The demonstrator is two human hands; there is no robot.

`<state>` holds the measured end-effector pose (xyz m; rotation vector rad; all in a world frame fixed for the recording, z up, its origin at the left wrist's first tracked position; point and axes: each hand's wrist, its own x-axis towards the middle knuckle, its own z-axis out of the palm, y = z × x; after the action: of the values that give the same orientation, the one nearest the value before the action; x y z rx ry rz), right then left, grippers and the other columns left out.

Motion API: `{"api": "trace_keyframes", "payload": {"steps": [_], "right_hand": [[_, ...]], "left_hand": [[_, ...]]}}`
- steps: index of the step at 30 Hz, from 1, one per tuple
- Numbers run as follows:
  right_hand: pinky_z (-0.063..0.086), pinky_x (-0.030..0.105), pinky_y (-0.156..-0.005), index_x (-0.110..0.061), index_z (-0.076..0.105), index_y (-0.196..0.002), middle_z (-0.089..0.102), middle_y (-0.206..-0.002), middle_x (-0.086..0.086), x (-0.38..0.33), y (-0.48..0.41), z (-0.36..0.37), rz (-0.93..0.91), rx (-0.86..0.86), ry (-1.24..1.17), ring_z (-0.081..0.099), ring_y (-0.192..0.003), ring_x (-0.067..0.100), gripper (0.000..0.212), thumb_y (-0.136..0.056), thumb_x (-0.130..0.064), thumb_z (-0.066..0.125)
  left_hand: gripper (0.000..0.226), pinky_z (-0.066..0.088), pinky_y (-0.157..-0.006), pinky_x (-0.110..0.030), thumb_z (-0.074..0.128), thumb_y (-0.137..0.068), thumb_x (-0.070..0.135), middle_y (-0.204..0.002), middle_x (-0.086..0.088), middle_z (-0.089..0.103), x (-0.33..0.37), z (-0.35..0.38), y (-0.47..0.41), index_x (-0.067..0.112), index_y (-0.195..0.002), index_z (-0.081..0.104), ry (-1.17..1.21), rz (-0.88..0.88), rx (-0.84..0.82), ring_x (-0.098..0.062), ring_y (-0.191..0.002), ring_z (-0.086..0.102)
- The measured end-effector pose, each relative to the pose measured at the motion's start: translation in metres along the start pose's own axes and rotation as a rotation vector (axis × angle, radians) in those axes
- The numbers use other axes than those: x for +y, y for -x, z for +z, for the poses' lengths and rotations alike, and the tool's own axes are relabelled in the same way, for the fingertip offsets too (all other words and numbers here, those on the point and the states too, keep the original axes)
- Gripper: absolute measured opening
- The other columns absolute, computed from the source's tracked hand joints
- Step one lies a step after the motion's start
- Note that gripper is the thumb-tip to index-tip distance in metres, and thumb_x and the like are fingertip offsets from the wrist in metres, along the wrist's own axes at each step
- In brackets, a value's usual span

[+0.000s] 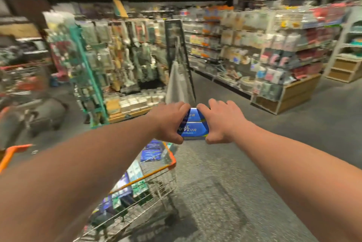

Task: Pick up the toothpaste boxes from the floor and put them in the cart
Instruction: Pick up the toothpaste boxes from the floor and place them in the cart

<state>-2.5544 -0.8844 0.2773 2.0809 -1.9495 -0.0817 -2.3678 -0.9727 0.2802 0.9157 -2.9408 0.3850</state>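
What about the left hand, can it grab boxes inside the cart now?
Probably not: the left hand and right hand both grip the blue toothpaste boxes, though the cart lies open below.

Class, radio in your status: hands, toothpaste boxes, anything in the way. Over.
Left hand, right hand hold stacked toothpaste boxes, in the air. Cart just below, other boxes inside. Path looks clear.

Bare from the frame's lower edge up to the fingers: left forearm (78, 173) and right forearm (293, 167), both uncovered, smooth, broad near the camera and narrowing to the wrists. Left hand (168, 122) and right hand (221, 122) likewise bare, knuckles and thumbs showing. Nearest stretches softened by blur.
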Motion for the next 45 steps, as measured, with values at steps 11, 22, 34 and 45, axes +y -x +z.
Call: {"api": "trace_keyframes", "payload": {"steps": [11, 22, 34, 45], "right_hand": [[0.044, 0.044, -0.093, -0.026, 0.032, -0.144, 0.048, -0.128, 0.006, -0.218, -0.156, 0.001, -0.122, 0.005, -0.032, 0.055, -0.115, 0.028, 0.095, -0.064, -0.061, 0.069], [0.040, 0.042, -0.084, -0.027, 0.033, -0.137, 0.047, -0.114, 0.004, -0.234, -0.259, 0.082, -0.155, -0.130, -0.016, 0.053, -0.100, 0.026, 0.091, -0.062, -0.063, 0.070], [0.045, 0.045, -0.090, -0.025, 0.033, -0.137, 0.047, -0.132, 0.008, -0.231, -0.352, 0.282, 0.022, -0.401, -0.201, 0.057, -0.115, 0.030, 0.087, -0.066, -0.055, 0.074], [0.050, 0.046, -0.092, -0.015, 0.035, -0.135, 0.048, -0.130, 0.014, -0.288, -0.344, 0.530, 0.438, -0.738, -0.443, 0.061, -0.118, 0.034, 0.028, -0.107, -0.019, 0.036]], "left_hand": [[0.103, 0.051, -0.091, -0.046, 0.071, -0.056, 0.069, -0.128, 0.000, 0.052, -0.222, 0.067, 0.123, 0.021, -0.138, 0.032, -0.065, -0.148, -0.105, -0.024, -0.110, 0.056], [0.096, 0.051, -0.090, -0.037, 0.071, -0.061, 0.067, -0.112, 0.008, 0.049, -0.296, 0.169, 0.072, 0.025, -0.138, 0.033, 0.084, -0.139, -0.189, -0.015, -0.097, 0.051], [0.092, 0.043, -0.097, -0.039, 0.079, -0.059, 0.052, -0.125, 0.002, 0.051, -0.331, 0.355, -0.051, 0.023, -0.135, 0.037, 0.093, -0.075, -0.469, -0.022, -0.114, 0.054], [0.107, 0.019, -0.119, -0.045, 0.087, -0.063, 0.049, -0.142, -0.001, 0.045, -0.305, 0.590, -0.108, 0.022, -0.149, 0.030, 0.111, 0.365, -0.683, -0.023, -0.133, 0.043]]}}
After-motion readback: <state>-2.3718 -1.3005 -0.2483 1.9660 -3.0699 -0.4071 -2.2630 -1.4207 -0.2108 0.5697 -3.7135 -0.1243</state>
